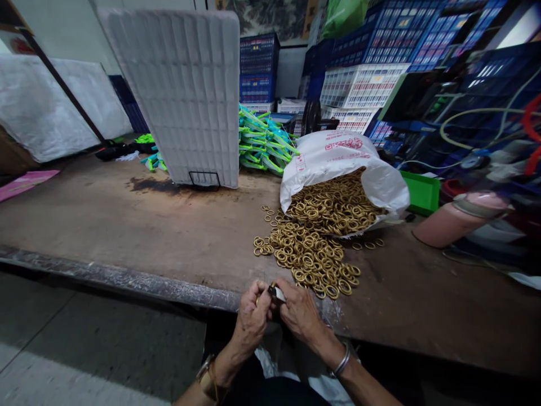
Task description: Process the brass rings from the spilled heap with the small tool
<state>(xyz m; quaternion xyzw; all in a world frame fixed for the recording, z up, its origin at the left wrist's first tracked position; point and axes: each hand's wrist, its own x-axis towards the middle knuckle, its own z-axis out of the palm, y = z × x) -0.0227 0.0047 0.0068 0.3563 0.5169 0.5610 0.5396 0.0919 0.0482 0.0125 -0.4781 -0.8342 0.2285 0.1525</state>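
Both hands meet just over the table's front edge, fingers closed in a pinch around a small dark piece [271,291]. My left hand [252,316] grips it from the left, and a bit of gold colour shows at its fingers. My right hand [301,313] pinches from the other side, with a short whitish piece [279,294] at the thumb and forefinger. What exactly these pieces are is too small to tell. Right beyond the fingers lies a loose heap of gold-coloured rings [310,256], spilling from an open white woven sack [291,179] on its side.
A pale ribbed panel [190,96] stands upright on the brown table [127,225]. Behind it lie bright green and blue plastic pieces [262,144]. At right are a green tray [422,192] and a pink cylinder [460,217]. Stacked blue and white crates [359,84] fill the back.
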